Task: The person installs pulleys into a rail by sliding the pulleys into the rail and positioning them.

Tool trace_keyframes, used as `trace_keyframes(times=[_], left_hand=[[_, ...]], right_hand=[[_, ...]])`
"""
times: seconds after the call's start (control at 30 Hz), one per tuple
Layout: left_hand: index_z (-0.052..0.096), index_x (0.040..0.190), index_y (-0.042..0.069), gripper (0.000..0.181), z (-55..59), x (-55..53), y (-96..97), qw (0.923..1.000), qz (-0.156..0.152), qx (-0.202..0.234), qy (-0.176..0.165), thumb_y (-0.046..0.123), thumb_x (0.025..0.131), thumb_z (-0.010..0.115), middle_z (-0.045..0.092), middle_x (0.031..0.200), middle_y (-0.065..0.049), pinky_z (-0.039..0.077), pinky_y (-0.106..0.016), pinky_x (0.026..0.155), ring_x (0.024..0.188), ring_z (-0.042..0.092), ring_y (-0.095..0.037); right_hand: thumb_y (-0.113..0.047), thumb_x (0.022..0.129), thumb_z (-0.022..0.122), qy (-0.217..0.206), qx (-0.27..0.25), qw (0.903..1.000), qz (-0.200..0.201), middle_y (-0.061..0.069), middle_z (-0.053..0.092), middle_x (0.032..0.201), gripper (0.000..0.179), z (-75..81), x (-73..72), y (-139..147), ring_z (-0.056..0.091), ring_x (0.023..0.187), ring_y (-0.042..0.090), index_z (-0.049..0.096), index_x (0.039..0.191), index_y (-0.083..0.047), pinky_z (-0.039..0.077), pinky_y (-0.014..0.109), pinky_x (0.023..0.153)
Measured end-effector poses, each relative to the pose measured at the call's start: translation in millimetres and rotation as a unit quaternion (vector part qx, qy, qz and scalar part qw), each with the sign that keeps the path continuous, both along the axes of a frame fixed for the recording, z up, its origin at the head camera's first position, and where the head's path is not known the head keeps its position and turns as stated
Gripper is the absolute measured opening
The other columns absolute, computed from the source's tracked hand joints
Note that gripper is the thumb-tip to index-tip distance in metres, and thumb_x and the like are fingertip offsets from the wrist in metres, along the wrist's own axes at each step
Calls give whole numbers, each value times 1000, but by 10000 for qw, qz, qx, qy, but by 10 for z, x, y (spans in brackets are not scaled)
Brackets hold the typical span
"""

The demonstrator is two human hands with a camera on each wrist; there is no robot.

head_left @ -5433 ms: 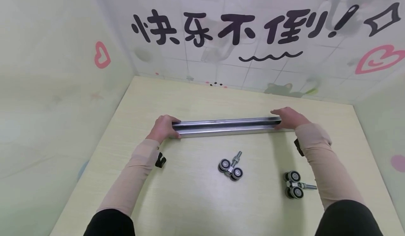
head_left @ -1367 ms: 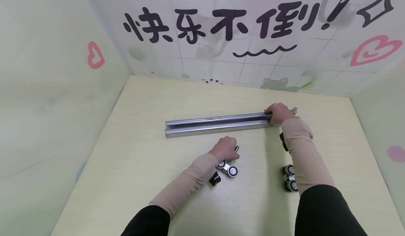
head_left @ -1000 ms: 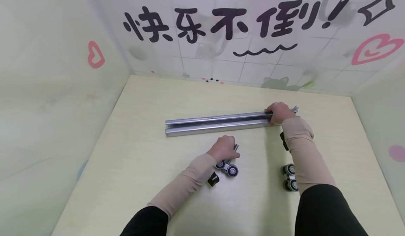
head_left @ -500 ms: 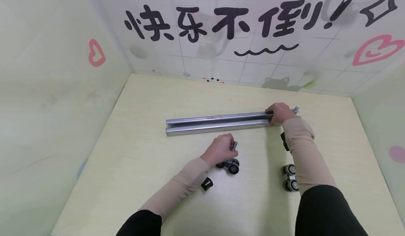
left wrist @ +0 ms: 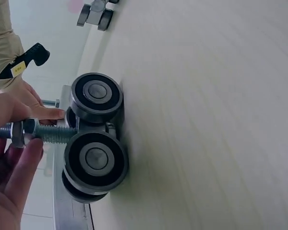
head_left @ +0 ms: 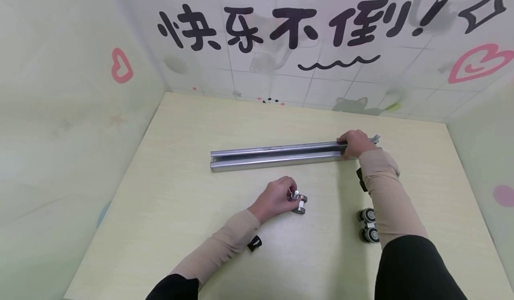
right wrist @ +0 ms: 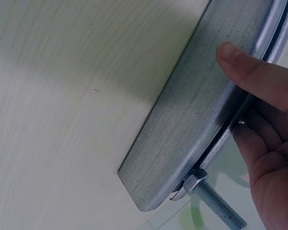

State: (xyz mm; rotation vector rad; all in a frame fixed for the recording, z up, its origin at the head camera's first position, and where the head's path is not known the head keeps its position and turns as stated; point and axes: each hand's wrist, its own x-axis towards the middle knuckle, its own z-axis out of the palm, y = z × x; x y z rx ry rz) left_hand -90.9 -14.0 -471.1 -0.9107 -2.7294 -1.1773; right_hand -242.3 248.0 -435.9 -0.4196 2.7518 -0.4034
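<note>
We see the left hand [head_left: 275, 199] and the roller trolley [head_left: 301, 204] shifted slightly to the right since half a second ago, the trolley now turned so its threaded bolt [left wrist: 55, 134] points up.
The left grip is narrow, thumb and fingers pinching that bolt at its nut, with the wheels just below the grip; we cannot tell whether they touch the tabletop [head_left: 192, 228]. Behind this grip lies a metal rail [head_left: 277, 160], slot upward. The right hand [head_left: 356, 143] holds the rail near its right end, thumb on the near wall, fingers across the slot; just beyond that grip, another bolt [right wrist: 217, 203] sticks out of the slot. Nearer us than the right grip sits a second trolley [head_left: 368, 225], partly hidden by the sleeve [head_left: 387, 188].
</note>
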Motion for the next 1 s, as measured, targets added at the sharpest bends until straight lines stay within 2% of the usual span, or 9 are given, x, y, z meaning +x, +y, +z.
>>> trace_keyframes(times=[0.1, 0.23, 0.47, 0.63, 0.83, 0.9, 1.0], left_hand=[[54, 81, 6, 17, -50, 2, -16, 9996, -60, 142, 230, 12, 75, 68, 56, 78, -1, 42, -6, 55, 64, 55, -7], [53, 83, 5, 19, -94, 1, -38, 9986, -231, 343, 335, 12, 76, 69, 56, 80, -2, 47, -9, 59, 67, 58, -8], [57, 94, 5, 30, -151, -5, -96, 9962, -510, 342, 625, 16, 73, 74, 60, 89, -2, 48, -13, 72, 79, 61, -10], [59, 98, 3, 27, -197, 0, -127, 9937, -853, 605, 397, 12, 76, 72, 63, 89, -3, 49, -11, 72, 79, 63, -8], [61, 94, 2, 18, -247, -8, -121, 9902, -949, 995, 261, 7, 79, 69, 66, 87, -5, 48, -9, 70, 76, 64, -8], [62, 93, 2, 16, -259, -11, -122, 9887, -969, 1086, 361, 6, 79, 68, 67, 86, -5, 48, -8, 70, 75, 64, -8], [63, 93, 1, 15, -278, -12, -123, 9870, -959, 1080, 698, 4, 79, 68, 67, 85, -5, 47, -7, 70, 74, 63, -8]], right_hand=[[1, 55, 78, -2, -28, 10000, -4, 26, 55, 119, 61, -7, -2, 0, 46, 110, 46, 60, 114, 4, 37, 54, 94], [1, 56, 78, -29, -30, 10000, -33, 26, 54, 119, 61, -4, -3, 1, 46, 110, 46, 60, 114, 4, 37, 54, 94], [1, 57, 78, -25, 7, 10000, -32, 27, 54, 119, 60, 11, 6, -6, 46, 110, 46, 59, 114, 4, 37, 54, 94], [1, 57, 78, -71, 0, 10000, -64, 27, 53, 121, 61, -1, 5, 0, 45, 111, 46, 59, 115, 4, 37, 54, 95], [1, 57, 78, -69, 12, 10000, -65, 27, 52, 121, 61, 6, 9, 3, 45, 111, 47, 59, 115, 4, 37, 54, 95], [0, 57, 78, -73, 21, 9999, -69, 27, 52, 121, 61, 8, 12, 0, 45, 111, 47, 58, 115, 4, 36, 54, 95], [1, 58, 78, -105, 26, 9999, -95, 27, 52, 122, 61, 6, 11, -4, 45, 112, 46, 58, 116, 4, 36, 54, 95]])
